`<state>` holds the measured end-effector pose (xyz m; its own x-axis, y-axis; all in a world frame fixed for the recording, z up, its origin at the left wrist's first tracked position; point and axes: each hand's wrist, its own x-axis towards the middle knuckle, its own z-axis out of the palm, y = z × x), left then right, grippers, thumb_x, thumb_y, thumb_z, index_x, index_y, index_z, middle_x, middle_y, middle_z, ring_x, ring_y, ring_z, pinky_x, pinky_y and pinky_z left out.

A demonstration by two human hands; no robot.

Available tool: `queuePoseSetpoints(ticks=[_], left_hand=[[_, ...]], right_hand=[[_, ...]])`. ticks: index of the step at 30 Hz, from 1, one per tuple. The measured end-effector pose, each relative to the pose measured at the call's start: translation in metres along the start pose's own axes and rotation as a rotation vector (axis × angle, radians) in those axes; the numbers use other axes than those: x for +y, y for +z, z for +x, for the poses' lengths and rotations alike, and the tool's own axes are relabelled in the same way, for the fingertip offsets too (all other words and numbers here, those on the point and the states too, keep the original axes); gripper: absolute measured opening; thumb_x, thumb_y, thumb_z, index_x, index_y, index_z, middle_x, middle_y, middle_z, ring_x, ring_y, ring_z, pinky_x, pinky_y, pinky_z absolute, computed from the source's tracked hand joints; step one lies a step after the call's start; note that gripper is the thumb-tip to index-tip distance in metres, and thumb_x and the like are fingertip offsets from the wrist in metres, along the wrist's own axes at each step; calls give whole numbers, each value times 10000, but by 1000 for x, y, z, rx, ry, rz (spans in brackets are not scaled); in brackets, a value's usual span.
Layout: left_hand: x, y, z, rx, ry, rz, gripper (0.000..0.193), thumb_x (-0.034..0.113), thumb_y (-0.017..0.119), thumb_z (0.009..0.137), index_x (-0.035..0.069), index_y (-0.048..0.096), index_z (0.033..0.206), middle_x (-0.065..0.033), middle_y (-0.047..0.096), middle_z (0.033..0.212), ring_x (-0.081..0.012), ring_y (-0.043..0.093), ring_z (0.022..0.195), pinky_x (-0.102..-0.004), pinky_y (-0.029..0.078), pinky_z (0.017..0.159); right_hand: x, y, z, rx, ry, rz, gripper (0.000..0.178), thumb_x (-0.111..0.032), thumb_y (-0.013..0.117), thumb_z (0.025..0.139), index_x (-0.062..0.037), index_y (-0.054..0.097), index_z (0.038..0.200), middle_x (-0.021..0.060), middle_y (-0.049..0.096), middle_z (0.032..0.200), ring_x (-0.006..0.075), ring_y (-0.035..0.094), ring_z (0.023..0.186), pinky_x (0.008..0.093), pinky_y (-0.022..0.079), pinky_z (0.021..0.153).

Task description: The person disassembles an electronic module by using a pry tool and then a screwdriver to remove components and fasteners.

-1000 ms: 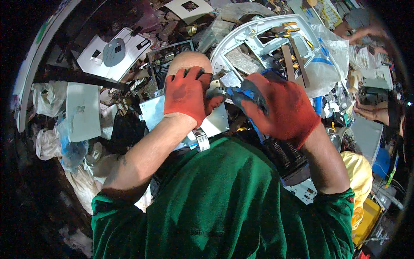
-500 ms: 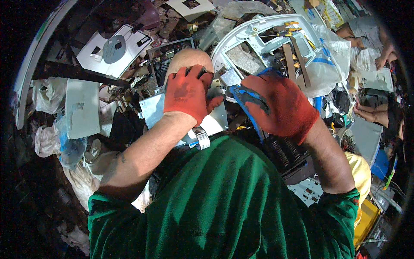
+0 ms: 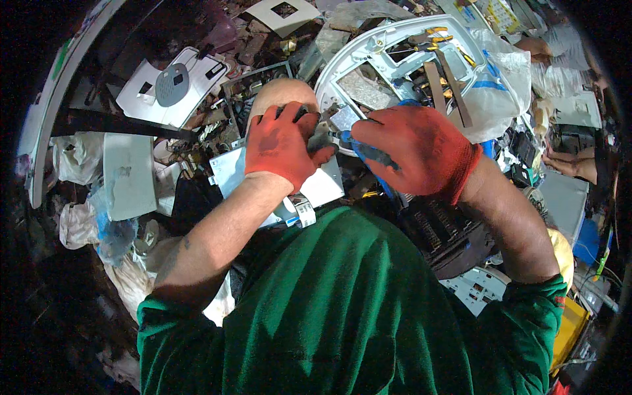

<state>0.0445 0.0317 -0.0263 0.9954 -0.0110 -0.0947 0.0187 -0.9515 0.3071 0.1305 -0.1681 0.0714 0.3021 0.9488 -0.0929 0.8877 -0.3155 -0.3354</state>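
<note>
My left hand (image 3: pixel 280 146), in a red glove with dark fingertips, presses over a silver sheet-metal case (image 3: pixel 325 184) against my bare knee (image 3: pixel 282 93). Its fingers curl down and its thumb points right, closed about a grey part of the case. On the right, my right hand (image 3: pixel 415 150), gloved alike, wraps round blue-handled pliers (image 3: pixel 346 137). Their tip reaches left to the gap by my left thumb; whether the jaws bite on anything is too small to tell. A white label (image 3: pixel 305 212) hangs from the case's near side.
Ahead lies a large white plastic housing (image 3: pixel 332 69) holding several yellow-handled tools (image 3: pixel 434 41) and brown strips (image 3: pixel 434 87). A white panel (image 3: pixel 130 176) and plastic bags (image 3: pixel 82 158) are at left. Scrap crowds the ground. Another person's limb (image 3: pixel 573 166) shows at far right.
Both hands stay at the case. My right hand has turned a little, and less of the blue handles shows. The whole view has shifted slightly.
</note>
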Motion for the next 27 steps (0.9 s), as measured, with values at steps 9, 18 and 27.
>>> queuePoseSetpoints(ticks=[9,18,27], left_hand=[[-8,16,0,130,195,72,368,413,618,891,256,677,1218,-87,583,1285,-332,496,1183,-494,379,978],[-17,15,-3,219,222,-129,355,309,686,854,92,705,1134,-107,596,1266,-379,523,1153,-496,399,1009],[-22,32,-10,258,140,-217,419,358,609,866,64,691,1153,-161,581,1295,-415,496,1193,-530,331,1073]], right_hand=[[12,8,-3,209,-30,255,366,-245,657,811,-42,558,1099,176,645,875,396,642,866,490,521,762],[46,73,-45,594,402,197,579,-298,687,810,-29,510,1291,230,599,1145,390,615,982,470,510,846],[95,131,-102,348,1118,-214,728,-583,652,768,-51,541,1254,191,546,1214,361,520,1119,521,414,924]])
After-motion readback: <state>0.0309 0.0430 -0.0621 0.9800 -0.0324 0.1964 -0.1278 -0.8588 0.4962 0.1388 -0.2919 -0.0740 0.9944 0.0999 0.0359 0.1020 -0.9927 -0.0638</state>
